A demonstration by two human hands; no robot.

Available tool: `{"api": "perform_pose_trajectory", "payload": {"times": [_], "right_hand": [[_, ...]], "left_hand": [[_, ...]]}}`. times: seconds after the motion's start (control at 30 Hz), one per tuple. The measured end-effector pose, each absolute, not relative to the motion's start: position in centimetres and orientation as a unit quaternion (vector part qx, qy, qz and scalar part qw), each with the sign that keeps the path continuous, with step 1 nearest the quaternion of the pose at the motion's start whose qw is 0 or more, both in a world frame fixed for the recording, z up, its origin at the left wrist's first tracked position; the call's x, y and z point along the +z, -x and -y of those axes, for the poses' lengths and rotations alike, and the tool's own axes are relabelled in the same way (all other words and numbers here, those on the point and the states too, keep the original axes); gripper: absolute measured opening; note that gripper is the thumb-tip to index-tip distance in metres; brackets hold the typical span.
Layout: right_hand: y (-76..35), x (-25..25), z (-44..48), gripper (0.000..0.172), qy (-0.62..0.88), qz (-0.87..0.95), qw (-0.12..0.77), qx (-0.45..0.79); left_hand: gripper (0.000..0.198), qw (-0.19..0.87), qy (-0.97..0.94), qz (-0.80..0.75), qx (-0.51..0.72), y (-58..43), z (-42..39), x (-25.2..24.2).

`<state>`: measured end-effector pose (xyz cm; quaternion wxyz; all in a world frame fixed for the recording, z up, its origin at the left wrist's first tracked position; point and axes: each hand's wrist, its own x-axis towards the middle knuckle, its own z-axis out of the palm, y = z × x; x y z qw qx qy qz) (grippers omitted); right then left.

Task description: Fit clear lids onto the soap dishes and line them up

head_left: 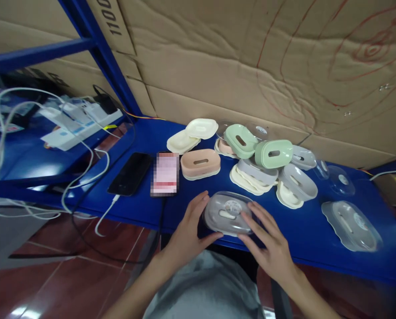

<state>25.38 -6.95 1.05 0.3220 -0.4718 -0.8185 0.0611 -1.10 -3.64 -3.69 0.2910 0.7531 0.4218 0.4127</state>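
Observation:
A grey oval soap box (214, 218) with a clear lid and a round sticker on top sits at the table's front edge, directly before me. My left hand (191, 223) grips its left end, thumb along the near side. Around the right end curls my right hand (269, 239), its fingertips on the lid near the sticker. Just beyond lies a peach soap box body (201, 164) on a cream base. Another grey soap box with a clear lid (352, 226) lies farther right.
Behind are green trays (273, 153), grey trays (299, 181), cream bases (201, 128) and a loose clear lid (341, 180). Two phones lie at left, one dark (130, 173), one lit (165, 173). White cables and a power strip (81, 128) are farther left. Cardboard (198, 66) lines the back.

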Motion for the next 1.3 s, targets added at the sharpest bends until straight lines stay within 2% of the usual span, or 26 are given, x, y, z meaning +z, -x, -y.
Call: {"api": "perform_pose_trajectory", "payload": {"times": [0.17, 0.5, 0.6, 0.73, 0.93, 1.2, 1.3], "right_hand": [[-24.7, -1.0, 7.6, 0.068, 0.465, 0.836, 0.287, 0.042], [-25.0, -1.4, 7.7, 0.074, 0.450, 0.856, 0.254, 0.026], [-25.1, -1.5, 8.1, 0.070, 0.457, 0.853, 0.250, 0.030], [-27.1, -1.7, 10.8, 0.066, 0.494, 0.832, 0.253, 0.005], [-34.5, -2.8, 15.9, 0.063, 0.620, 0.734, 0.264, -0.079], [-40.0, -3.3, 14.3, 0.063, 0.704, 0.630, 0.244, -0.221], [-38.2, -3.1, 12.5, 0.062, 0.702, 0.609, 0.278, -0.243]], "left_hand": [[0.086, 0.281, -0.780, -0.427, 0.361, 1.4, 3.5, -3.2], [0.064, 0.286, -0.774, -0.432, 0.364, 1.7, 3.4, -3.4], [0.063, 0.285, -0.784, -0.424, 0.352, 1.7, 3.5, -3.3], [0.073, 0.273, -0.811, -0.417, 0.307, 1.5, 3.9, -2.9], [0.059, 0.209, -0.837, -0.419, 0.283, 0.1, 3.1, -1.3], [0.067, 0.099, -0.891, -0.389, 0.210, -6.7, -1.9, -0.5], [0.050, 0.083, -0.891, -0.394, 0.209, -8.2, -3.1, 0.1]]}}
